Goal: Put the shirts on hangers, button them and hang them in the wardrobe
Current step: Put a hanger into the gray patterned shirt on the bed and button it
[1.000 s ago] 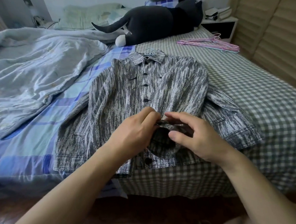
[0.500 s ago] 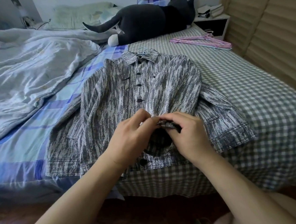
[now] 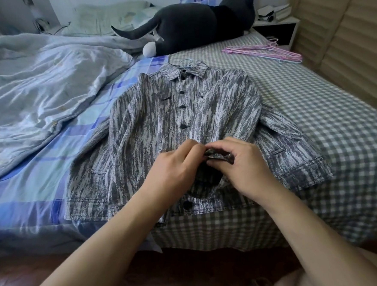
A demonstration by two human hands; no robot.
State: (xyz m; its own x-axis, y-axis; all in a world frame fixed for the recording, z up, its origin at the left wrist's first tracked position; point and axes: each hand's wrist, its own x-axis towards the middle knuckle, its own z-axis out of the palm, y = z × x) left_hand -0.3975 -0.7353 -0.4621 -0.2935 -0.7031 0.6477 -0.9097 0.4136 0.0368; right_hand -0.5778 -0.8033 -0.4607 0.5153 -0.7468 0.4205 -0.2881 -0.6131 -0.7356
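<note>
Buttons near the collar are closed already; I work now on a lower one. My right hand (image 3: 243, 161), which a moment ago was open beside the placket, has closed and pinches the fabric edge, meeting my left hand (image 3: 176, 168), which pinches the other side. The grey patterned shirt (image 3: 158, 113) lies flat in the frame's centre on the bed (image 3: 314, 111); pink hangers (image 3: 263, 50) wait upper right. I judge one bottom button (image 3: 188, 204) remains.

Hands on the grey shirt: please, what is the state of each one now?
Left hand: closed, pinching the shirt front edge.
Right hand: closed, gripping the opposite front edge.
</note>
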